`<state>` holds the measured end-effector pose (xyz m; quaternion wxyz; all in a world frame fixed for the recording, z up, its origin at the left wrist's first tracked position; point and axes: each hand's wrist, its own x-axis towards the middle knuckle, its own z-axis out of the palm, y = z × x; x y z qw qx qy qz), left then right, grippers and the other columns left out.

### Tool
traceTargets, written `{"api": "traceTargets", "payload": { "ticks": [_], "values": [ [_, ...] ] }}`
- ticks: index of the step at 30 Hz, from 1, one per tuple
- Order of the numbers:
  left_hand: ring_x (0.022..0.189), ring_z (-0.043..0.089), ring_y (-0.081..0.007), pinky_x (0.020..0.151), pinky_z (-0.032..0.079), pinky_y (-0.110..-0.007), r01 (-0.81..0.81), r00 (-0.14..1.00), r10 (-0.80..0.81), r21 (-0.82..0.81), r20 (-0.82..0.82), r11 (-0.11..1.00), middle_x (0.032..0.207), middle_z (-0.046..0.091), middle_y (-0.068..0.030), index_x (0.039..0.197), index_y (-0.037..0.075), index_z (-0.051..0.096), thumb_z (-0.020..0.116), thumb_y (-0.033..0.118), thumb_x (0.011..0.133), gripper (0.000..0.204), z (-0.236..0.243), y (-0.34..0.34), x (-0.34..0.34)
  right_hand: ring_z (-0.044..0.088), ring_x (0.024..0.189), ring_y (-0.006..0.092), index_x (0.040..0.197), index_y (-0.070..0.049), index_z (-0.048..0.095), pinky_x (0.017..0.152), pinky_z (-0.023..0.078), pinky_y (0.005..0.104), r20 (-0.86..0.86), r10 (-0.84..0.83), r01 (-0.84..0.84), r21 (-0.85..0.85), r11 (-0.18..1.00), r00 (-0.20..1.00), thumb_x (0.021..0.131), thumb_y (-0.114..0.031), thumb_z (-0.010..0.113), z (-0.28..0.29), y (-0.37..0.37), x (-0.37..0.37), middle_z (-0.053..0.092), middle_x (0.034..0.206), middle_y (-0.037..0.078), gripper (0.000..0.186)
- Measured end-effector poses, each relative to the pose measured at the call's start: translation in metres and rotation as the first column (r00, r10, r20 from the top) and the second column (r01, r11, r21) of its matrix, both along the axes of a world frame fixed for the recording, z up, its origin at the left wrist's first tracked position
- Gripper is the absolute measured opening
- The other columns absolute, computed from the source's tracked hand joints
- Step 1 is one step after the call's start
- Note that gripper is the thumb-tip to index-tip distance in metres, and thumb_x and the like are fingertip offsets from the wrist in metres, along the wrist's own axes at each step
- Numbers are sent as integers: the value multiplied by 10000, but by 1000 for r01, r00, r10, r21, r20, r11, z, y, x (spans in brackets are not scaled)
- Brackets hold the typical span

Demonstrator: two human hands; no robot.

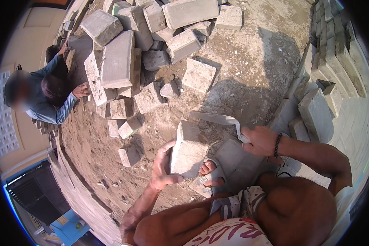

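Note:
My left hand [164, 168] grips the near left edge of a grey concrete block [190, 147], thumb on the near side and fingers along the left face. The block stands tilted on the dirt beside my sandalled foot [211, 176]. My right hand [256, 140] is closed round the handle of a trowel [219, 119]. Its pale blade points left above the far end of the block, and I cannot tell whether it touches. Another grey block [238, 162] lies below my right hand, next to the foot.
A heap of concrete blocks [117, 59] rises ahead, with broken pieces [130, 156] on its near side. Stacked blocks [332, 69] line the right. At the left, a person in a blue shirt [49, 98] crouches with a hand near the heap. A blue table [69, 227] stands lower left.

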<state>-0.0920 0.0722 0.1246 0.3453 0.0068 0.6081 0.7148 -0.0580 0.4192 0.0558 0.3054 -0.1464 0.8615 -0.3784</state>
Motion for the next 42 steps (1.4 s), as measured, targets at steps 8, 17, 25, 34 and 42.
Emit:
{"api": "traceTargets", "payload": {
  "ticks": [8, 17, 25, 34, 42],
  "values": [
    [1346, 410, -318, 1150, 274, -433, -36, 999, 36, 0, -6, 999, 1428, 445, -184, 1439, 18, 368, 836, 150, 518, 1042, 6, 1, 0, 628, 741, 459, 1070, 27, 514, 691, 502, 523, 50, 23, -10, -246, 969, 998, 872, -256, 607, 48, -9, 7, 627, 757, 253, 358],
    [1337, 417, -310, 1143, 286, -432, -107, 993, 105, 24, 60, 994, 1427, 446, -169, 1448, 29, 365, 835, 209, 514, 1061, 13, -9, 13, 641, 756, 424, 1047, 23, 532, 642, 507, 468, 67, -158, 168, -185, 968, 985, 858, -210, 643, 59, -2, -15, 627, 761, 230, 320],
    [1047, 549, -147, 945, 440, -311, -358, 881, 386, -147, 274, 922, 1379, 496, -93, 1470, 51, 341, 721, 133, 583, 968, -1, -9, 18, 655, 722, 350, 1106, -89, 564, 639, 532, 473, -382, 43, -107, -147, 983, 923, 821, -203, 663, 71, -8, 3, 586, 854, 135, 322],
    [1252, 531, -330, 1096, 363, -511, -419, 830, 245, 271, 500, 867, 1391, 537, -123, 1472, 91, 396, 711, 317, 711, 854, 3, 1, 13, 657, 758, 384, 1094, -4, 529, 661, 511, 471, -255, -116, 143, 88, 986, 960, 828, -142, 661, 41, 13, -43, 640, 778, 215, 327],
    [1268, 471, -475, 1036, 374, -614, -663, 568, 116, 370, 815, 651, 1468, 420, -258, 1490, 59, 364, 546, 590, 829, 867, -22, -13, 4, 636, 752, 392, 994, -18, 564, 653, 507, 462, -258, -177, 75, -363, 929, 950, 846, -193, 650, 49, -23, 0, 621, 842, 196, 244]
  ]
}}
